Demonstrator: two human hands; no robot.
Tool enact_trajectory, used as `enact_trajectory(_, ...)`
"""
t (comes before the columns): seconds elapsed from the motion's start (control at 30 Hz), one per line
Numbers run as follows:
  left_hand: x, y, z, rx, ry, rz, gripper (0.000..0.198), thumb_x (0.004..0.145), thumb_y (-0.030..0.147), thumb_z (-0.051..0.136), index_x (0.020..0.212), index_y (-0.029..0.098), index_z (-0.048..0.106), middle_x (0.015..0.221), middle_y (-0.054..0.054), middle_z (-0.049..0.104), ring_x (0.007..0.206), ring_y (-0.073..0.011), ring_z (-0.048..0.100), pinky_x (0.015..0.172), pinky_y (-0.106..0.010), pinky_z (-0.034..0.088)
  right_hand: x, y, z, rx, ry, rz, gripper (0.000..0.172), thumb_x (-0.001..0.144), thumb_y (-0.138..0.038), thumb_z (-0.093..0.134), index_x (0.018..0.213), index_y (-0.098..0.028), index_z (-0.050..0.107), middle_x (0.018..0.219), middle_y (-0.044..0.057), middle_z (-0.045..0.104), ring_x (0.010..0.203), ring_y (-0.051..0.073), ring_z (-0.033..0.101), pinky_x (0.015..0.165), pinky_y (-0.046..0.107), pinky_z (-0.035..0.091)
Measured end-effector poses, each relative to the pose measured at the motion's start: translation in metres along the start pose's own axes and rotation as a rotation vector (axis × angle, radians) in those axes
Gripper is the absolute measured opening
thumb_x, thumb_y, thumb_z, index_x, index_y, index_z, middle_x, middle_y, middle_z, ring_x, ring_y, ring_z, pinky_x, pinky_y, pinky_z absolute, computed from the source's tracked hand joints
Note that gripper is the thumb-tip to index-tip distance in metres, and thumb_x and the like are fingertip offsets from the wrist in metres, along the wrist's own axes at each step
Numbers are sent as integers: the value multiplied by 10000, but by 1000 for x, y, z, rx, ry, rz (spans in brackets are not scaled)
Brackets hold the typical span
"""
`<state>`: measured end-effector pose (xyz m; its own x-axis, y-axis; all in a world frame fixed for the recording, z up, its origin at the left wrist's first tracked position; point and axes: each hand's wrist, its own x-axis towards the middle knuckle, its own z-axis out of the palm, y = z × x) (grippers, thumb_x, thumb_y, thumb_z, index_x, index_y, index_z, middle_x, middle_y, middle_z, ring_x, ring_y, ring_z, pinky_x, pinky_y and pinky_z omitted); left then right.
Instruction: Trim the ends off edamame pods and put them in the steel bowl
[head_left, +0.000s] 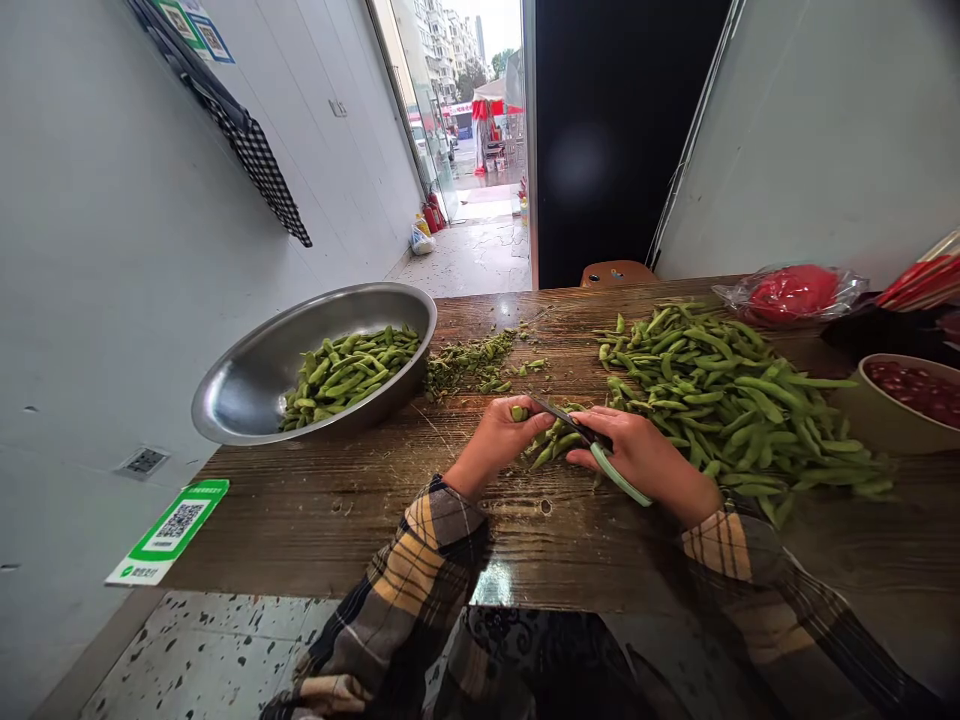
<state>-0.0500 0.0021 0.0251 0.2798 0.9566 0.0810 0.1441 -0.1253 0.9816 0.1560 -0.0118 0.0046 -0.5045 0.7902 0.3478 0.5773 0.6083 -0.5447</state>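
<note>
My left hand (pixel 496 438) is closed in a pinch on a green edamame pod (pixel 519 412), above the middle of the wooden table (pixel 480 540). Scissors (pixel 616 474) with pale green handles are in my right hand (pixel 637 455), their blades pointing left to the pod at my left fingertips. Several loose pods (pixel 553 446) lie under and between my hands. To the right spreads a big heap of edamame pods (pixel 720 380). A wide steel bowl (pixel 247 385) at the left, tilted in view, holds more pods (pixel 349 370).
Trimmed scraps (pixel 472 362) are piled beside the bowl. At the far right stand a tub (pixel 885 405) of dark red contents and a red item in clear plastic (pixel 795 293). A green QR-code card (pixel 171 530) lies at the table's left edge. Beyond is an open doorway (pixel 480 200).
</note>
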Motion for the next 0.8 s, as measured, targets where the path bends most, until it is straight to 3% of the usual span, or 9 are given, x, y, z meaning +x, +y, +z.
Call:
enact_trajectory(0.27, -1, -1, -1, -256, -32, -107, 299, 736, 408, 712, 739, 134, 591, 491, 72, 393, 409, -29, 307, 399, -174, 208, 3, -4, -3, 104, 9, 37, 353, 825, -366, 664, 1134, -196, 646, 1032, 93, 704, 944, 248, 662, 834, 370, 519)
enact_trajectory(0.47, 1, -3, -7, -537, 105, -150, 318, 717, 384, 734, 849, 148, 565, 612, 45, 528, 405, -17, 362, 370, -153, 201, 3, -4, -5, 50, 102, 89, 436, 803, -412, 675, 1187, -214, 616, 998, 77, 682, 886, 236, 655, 777, 363, 522)
enact_trajectory(0.8, 0, -5, -1, -549, 51, -137, 307, 735, 362, 722, 868, 140, 558, 660, 8, 609, 417, -23, 406, 375, -155, 218, 2, -3, -2, -14, 90, 87, 522, 778, -456, 690, 1217, -198, 575, 1015, 80, 646, 857, 237, 648, 748, 366, 533)
